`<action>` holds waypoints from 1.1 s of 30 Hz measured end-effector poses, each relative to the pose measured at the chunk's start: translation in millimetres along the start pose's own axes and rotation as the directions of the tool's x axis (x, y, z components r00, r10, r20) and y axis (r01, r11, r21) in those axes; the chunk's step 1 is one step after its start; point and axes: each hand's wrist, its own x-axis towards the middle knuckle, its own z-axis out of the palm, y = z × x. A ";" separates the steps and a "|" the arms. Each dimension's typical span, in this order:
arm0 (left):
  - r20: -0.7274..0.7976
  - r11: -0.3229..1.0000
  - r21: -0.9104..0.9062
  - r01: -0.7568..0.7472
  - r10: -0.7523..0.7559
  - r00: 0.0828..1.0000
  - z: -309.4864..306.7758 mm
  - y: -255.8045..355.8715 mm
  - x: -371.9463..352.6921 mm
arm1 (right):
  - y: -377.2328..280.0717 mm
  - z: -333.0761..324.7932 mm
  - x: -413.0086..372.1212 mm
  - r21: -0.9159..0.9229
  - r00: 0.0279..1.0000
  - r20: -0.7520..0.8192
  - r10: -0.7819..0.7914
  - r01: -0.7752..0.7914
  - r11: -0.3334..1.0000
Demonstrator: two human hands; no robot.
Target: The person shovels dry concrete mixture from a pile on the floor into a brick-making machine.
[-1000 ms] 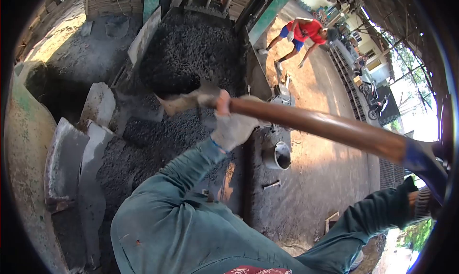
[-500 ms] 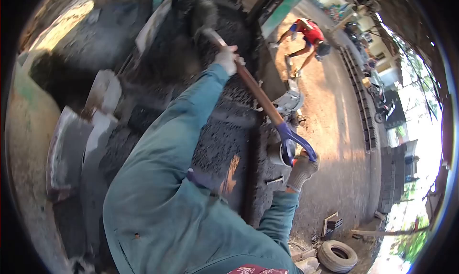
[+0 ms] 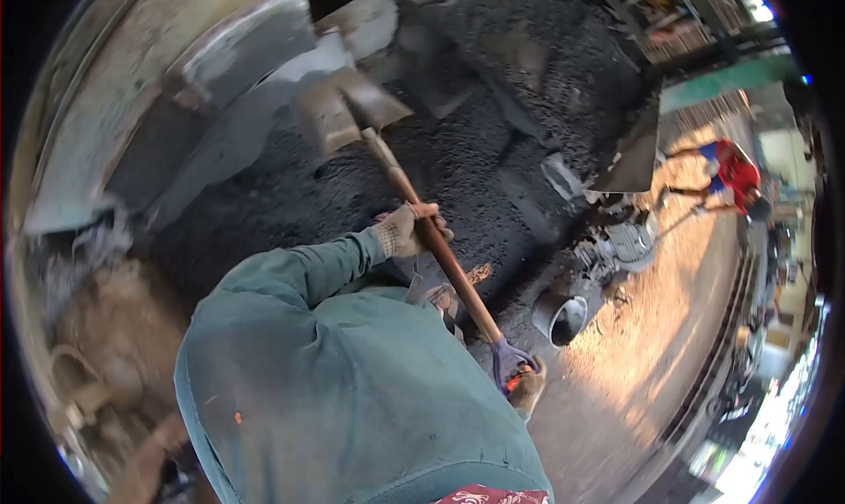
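Note:
A shovel crosses the middle of the view at a slant, with a worn metal blade (image 3: 327,118), a brown wooden shaft (image 3: 451,271) and a purple D-handle (image 3: 509,361). My left hand (image 3: 409,229), in a knitted glove, wraps round the shaft about halfway along. At the near end my right hand (image 3: 528,386), also gloved, grips the D-handle. The blade hangs over dark, grainy material (image 3: 290,200) spread below, beside pale curved slabs on its left. My green sleeve covers the left arm.
Curved slabs (image 3: 251,46) stand at the upper left. A machine with a motor (image 3: 625,244) and a round open pipe end (image 3: 568,319) sit right of the dark bed. Farther right, a person in red (image 3: 735,178) bends over orange-brown ground holding a long tool.
My view has turned towards the left, so the slabs and person appear farther right. The shovel blade has come from the dark heap to beside the slabs; both hands keep their grip.

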 end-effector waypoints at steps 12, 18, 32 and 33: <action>-0.496 0.487 -0.474 -0.733 0.540 0.680 -100.6 57.8 -143.0 | -302.7 157.4 -176.2 0.370 -0.438 0.690 -0.576 0.898 -0.239; -0.392 0.230 -0.517 -0.824 0.792 0.467 -124.2 108.2 -280.5 | -322.7 265.0 -316.9 0.470 -0.766 0.431 -0.477 0.642 -0.606; -0.538 0.229 -0.392 -0.891 0.728 0.424 -200.5 61.8 -400.5 | -213.2 375.4 -478.0 0.758 -0.721 0.649 0.241 0.585 -0.289; -0.538 0.216 -0.362 -0.907 0.746 0.393 -214.2 67.1 -400.5 | -219.7 381.0 -480.2 0.768 -0.714 0.640 0.283 0.593 -0.243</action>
